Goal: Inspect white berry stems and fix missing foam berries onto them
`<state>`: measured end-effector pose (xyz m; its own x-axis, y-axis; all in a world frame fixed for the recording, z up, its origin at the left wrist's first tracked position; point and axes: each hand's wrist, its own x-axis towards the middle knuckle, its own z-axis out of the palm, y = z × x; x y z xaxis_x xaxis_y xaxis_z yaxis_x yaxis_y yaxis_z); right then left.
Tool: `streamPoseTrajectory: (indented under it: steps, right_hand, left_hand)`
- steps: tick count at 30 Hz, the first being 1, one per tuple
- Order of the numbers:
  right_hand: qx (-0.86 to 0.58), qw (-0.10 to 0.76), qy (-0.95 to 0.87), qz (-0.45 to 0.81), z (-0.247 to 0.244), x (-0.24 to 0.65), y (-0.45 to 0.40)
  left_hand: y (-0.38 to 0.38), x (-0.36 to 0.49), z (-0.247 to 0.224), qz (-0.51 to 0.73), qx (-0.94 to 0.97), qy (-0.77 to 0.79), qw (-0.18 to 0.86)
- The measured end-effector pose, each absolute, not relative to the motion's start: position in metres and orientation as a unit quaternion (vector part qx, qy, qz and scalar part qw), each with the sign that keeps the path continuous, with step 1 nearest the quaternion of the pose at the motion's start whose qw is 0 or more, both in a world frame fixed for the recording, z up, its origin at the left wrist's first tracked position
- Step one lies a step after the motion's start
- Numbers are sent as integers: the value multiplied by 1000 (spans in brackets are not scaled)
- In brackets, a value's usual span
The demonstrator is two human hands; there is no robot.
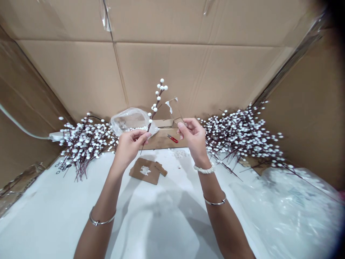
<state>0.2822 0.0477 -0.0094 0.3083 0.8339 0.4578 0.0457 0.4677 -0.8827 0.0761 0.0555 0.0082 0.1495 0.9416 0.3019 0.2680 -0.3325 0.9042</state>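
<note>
My left hand (134, 141) is closed around the lower stem of an artificial berry branch (154, 107), dark brown with white round berries. The branch stands tilted, its tip up and to the right. In the fingers of my right hand (191, 131), to the right of the branch, is a thin brown strand with white tatters (172, 104); its exact kind is unclear. Below the hands, a piece of brown cardboard (142, 172) with a torn white patch lies on the white table (172, 216). Red thread snips (172, 138) rest between and beyond the hands.
Piles of white berry branches lie on the left (86, 140) and right (239, 133). A clear plastic bag (124, 120) sits behind my left hand. More plastic sheeting (293, 205) covers the right side. Small dark rings (62, 167) lie at left. Cardboard walls (167, 68) enclose the table.
</note>
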Motion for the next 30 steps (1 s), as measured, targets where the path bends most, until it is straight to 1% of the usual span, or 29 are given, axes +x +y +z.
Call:
streamPoseTrajectory:
  steps: [7, 30]
  right_hand:
    - [-435, 680, -506, 305, -8, 282, 48]
    - [-438, 678, -511, 296, -11, 284, 50]
  left_hand:
    - [55, 77, 8, 463, 673, 459, 349]
    - [55, 75, 8, 468, 677, 457, 338]
